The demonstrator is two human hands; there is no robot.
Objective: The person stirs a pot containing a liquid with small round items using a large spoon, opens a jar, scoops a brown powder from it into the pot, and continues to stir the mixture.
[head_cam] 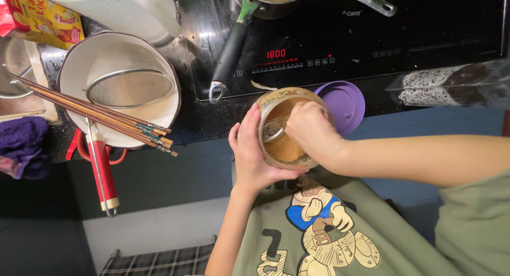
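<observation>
My left hand wraps around the side of a clear round jar filled with brown granules, holding it tilted above the counter edge. My right hand reaches into the jar's mouth and grips a metal spoon, whose bowl sits in the granules. The jar's purple lid lies on the counter just behind the jar, to the right.
A black induction hob with a lit red display carries a saucepan with a black handle. At left a white bowl holds a mesh strainer with a red handle and several chopsticks. A plastic packet lies at right.
</observation>
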